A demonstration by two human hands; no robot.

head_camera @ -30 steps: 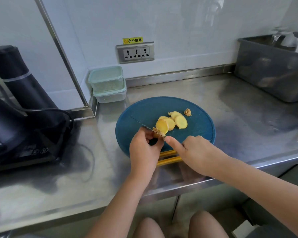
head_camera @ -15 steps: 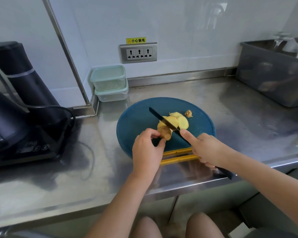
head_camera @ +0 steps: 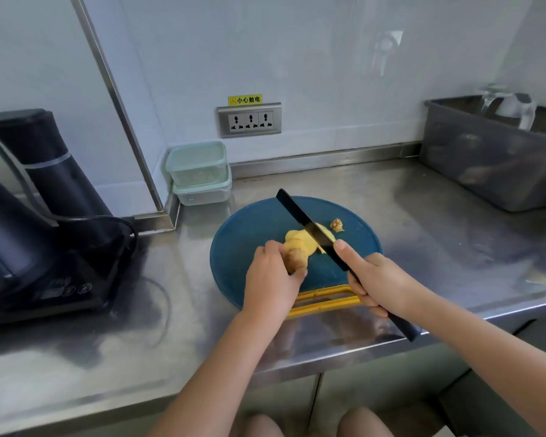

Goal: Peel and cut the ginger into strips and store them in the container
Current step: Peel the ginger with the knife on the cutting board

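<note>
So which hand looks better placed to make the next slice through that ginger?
The right hand. It already grips the knife, whose blade is angled over the ginger on the blue cutting board. The left hand is busy holding the ginger's unpeeled end.

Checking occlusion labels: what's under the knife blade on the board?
Under the knife: pale peeled ginger on the blue cutting board, showing on both sides of the blade. The blade hides the strip beneath; contact or slices there can't be seen. The left hand holds the ginger's unpeeled end.
</note>
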